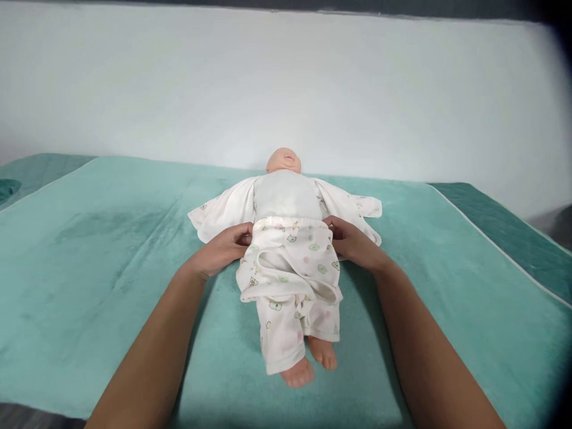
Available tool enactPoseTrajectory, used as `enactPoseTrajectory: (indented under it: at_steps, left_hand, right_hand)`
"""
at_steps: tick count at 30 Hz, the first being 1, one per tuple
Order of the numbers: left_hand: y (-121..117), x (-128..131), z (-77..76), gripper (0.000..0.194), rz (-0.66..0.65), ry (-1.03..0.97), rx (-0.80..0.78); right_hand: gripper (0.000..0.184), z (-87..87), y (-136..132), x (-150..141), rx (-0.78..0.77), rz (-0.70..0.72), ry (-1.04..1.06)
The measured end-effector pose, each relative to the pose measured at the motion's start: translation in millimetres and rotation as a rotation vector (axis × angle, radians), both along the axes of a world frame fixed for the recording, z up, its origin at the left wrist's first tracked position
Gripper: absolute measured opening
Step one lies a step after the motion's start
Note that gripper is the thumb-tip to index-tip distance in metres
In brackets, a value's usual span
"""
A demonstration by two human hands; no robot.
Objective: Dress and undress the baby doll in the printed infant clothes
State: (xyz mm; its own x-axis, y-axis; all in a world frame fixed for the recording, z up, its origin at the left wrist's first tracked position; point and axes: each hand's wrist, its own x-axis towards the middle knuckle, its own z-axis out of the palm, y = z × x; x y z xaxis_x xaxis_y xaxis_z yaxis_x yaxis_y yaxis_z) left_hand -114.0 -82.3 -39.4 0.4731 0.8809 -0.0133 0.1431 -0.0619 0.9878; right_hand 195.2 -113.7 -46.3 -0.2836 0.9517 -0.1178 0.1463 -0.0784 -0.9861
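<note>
A baby doll [288,193] lies on its back, head at the far end and bare feet toward me. White pants [308,256] with a small animal print cover its legs up to the waist, bunched in folds at the thighs. My left hand [230,244] closes on the waistband at the doll's left-hand side in view. At the opposite side my right hand [351,241] pinches the same waistband. Some fingertips are hidden behind the cloth. A white printed shirt [232,205] lies spread open beneath the torso, with its sleeves out to both sides.
The doll rests on a bed with a teal sheet [120,256]. A white wall [286,83] stands behind the bed's far edge. Darker green padded fabric [504,229] runs along the right side.
</note>
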Motion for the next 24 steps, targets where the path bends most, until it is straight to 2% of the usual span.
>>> enactPoseTrajectory:
  at_steps: [2,4,7,12,18,24]
  left_hand:
    - [0,1,-4.2,0.021,-0.058,-0.047,-0.076]
    - [0,3,-8.3,0.023,-0.043,-0.11,-0.109]
    - [-1,9,-13.1,0.021,0.065,-0.169,-0.093]
    - [-3,22,-15.9,0.021,0.229,-0.213,-0.014]
    - [-2,26,-17.5,0.022,0.286,-0.211,0.022]
    - [3,27,-18.4,0.025,0.303,-0.276,-0.015]
  right_hand:
    - [0.031,-2.4,1,-2,-0.001,-0.032,-0.015]
    - [0.027,-5.9,3,-6,0.035,-0.098,-0.026]
    - [0.026,-11.2,6,-14,0.082,-0.211,-0.006]
    - [0.029,-17.6,10,-25,0.191,-0.308,-0.009]
    - [0.021,-19.1,16,-27,0.301,-0.298,0.024]
    - [0.012,-16.0,22,-24,0.28,-0.32,0.088]
